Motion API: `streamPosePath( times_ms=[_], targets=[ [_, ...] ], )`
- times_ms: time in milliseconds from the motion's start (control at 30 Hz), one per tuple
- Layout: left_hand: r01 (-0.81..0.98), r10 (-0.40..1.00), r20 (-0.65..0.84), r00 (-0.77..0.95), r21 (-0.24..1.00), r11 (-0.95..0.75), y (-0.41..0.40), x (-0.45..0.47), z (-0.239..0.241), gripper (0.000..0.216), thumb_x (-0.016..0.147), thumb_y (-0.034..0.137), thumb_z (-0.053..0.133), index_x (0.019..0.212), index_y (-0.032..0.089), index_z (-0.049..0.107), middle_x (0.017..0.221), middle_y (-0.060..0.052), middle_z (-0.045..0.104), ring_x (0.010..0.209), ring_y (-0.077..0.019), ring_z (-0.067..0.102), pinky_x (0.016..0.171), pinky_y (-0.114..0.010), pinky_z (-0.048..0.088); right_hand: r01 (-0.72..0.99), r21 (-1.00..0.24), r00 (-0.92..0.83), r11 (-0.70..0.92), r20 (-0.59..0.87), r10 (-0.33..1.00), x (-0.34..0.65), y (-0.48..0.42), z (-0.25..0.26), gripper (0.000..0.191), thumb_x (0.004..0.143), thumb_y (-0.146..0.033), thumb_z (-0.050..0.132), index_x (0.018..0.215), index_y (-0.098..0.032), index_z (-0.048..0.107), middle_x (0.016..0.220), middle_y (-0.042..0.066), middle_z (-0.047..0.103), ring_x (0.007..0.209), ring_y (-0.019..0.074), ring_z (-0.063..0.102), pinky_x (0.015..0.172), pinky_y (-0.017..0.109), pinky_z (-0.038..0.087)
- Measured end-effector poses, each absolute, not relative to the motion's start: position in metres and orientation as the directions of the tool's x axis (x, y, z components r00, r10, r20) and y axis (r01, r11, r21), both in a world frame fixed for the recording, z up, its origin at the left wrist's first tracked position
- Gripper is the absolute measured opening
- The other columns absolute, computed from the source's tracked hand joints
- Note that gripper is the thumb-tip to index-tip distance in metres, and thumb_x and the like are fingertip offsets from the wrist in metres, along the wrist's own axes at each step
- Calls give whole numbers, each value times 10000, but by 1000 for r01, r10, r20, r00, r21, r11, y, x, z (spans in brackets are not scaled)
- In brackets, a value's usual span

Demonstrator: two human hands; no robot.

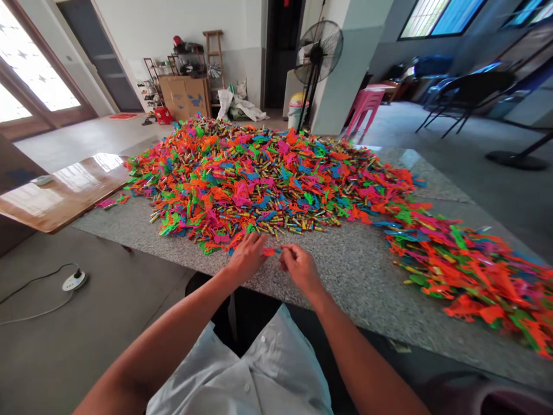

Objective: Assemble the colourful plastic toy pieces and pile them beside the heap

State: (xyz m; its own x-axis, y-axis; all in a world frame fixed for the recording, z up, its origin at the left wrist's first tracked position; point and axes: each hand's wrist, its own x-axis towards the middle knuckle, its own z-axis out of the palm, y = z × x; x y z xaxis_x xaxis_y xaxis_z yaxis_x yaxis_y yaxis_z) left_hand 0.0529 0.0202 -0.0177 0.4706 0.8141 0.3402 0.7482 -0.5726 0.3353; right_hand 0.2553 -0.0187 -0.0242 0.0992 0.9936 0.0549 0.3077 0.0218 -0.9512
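Above the granite tabletop [345, 262], my hands meet at a small red-and-blue plastic piece [269, 252]. My right hand [301, 271] pinches its blue end between thumb and fingertips. The red end lies against my left hand [247, 256], whose fingers are bent, knuckles up, and look closed on it; the fingertips are partly hidden. Just beyond, a large heap of small plastic pieces [259, 178] in orange, pink, green and blue is mixed with yellow-and-red short sticks. My left hand is by the heap's front edge.
A second pile of the same pieces [466, 259] runs along the table's right side. To the left stands a glossy wooden board [64, 190]. A power strip [74, 280] lies on the floor. Behind are a standing fan [317, 55], pink stools [366, 109] and a cardboard box [185, 97].
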Motion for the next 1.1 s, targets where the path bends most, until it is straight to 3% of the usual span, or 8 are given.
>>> streamPosePath(
  times_ms=[133,267,367,500,600,733,933,1100],
  targets=[
    [857,918,232,323,339,-387,41,25,-14,443,982,404,644,1400,260,627,1293,-107,680,1213,-272,635,1042,-380,502,281,-947,568,-156,32,823,350,0,-33,276,828,-394,596,948,-181,725,688,30,700,546,188,646,507,278,502],
    [961,991,48,123,242,-131,64,-7,-12,387,985,516,602,1215,233,732,1178,-128,713,1123,-290,675,955,-369,509,-49,-991,851,124,24,524,428,20,-22,386,872,-401,525,1176,-197,647,1123,119,747,596,147,681,470,249,481],
    [971,990,-50,130,207,-117,73,-12,-17,434,940,553,647,1195,213,737,1195,-156,716,1110,-325,683,910,-386,510,-63,-990,756,127,36,653,418,34,-19,383,878,-405,559,1191,-204,648,1255,137,719,635,154,710,469,250,483],
    [964,989,-66,133,240,-113,76,-3,-24,351,954,485,641,1174,224,722,1150,-129,739,1104,-304,684,905,-362,499,280,-955,349,-100,4,937,337,54,-33,313,913,-364,567,1113,-175,716,971,91,782,637,194,708,553,287,529],
    [960,990,-26,138,251,-127,72,2,-26,315,942,440,664,1160,217,709,1174,-130,727,1134,-293,667,940,-355,488,676,-736,111,-37,52,992,275,70,-45,242,956,-278,570,1069,-182,762,983,95,791,884,229,752,822,315,558],
    [951,985,55,163,257,-172,68,0,-29,396,937,406,674,1283,213,668,1252,-151,698,1162,-300,651,952,-366,483,855,-518,31,29,107,994,230,88,-54,261,972,-259,611,1180,-176,743,1286,150,713,1148,274,696,962,337,509],
    [787,981,192,2,605,-119,81,-17,-32,206,955,380,612,952,216,736,931,-76,726,955,-239,674,849,-325,489,891,-451,111,-54,100,989,223,96,-58,234,971,-246,598,1150,-148,715,1276,187,671,1074,287,701,894,356,521],
    [13,989,-124,-80,992,126,76,-18,-23,248,832,444,685,812,201,638,685,-4,649,631,-166,635,581,-266,478,621,-783,231,-32,143,962,219,77,-53,147,905,-257,613,1003,-171,680,994,116,744,937,258,706,856,358,538]
  ],
)
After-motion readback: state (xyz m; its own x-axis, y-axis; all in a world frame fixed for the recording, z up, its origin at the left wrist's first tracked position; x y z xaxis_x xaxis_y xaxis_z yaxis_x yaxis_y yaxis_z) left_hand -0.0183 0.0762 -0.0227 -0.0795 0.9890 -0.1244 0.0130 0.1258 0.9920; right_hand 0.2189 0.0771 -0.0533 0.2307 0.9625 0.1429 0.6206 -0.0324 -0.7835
